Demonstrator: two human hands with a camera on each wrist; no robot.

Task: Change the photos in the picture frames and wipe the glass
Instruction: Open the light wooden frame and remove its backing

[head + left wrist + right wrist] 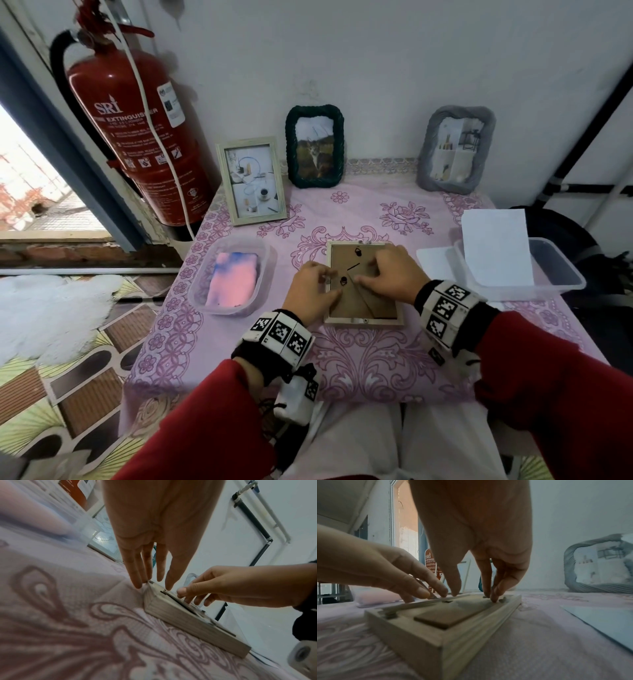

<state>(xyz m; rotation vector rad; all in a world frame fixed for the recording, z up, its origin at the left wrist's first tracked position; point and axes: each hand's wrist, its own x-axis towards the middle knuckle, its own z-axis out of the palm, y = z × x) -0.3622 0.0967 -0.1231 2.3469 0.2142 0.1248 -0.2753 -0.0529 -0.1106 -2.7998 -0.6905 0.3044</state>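
A light wooden picture frame lies face down in the middle of the pink tablecloth, its brown backboard and folded stand facing up. My left hand rests on the frame's left edge. In the left wrist view the left hand has straight fingers touching the frame at its near corner. My right hand is on the backboard. The right wrist view shows the right hand with thumb and fingertips pressing down on the frame near small metal tabs. Neither hand grips anything.
Three frames stand at the back: light wood, dark green and grey. A clear tub at the left holds a pink-blue cloth. At the right are a tub with white sheets and a flat sheet. A fire extinguisher stands left.
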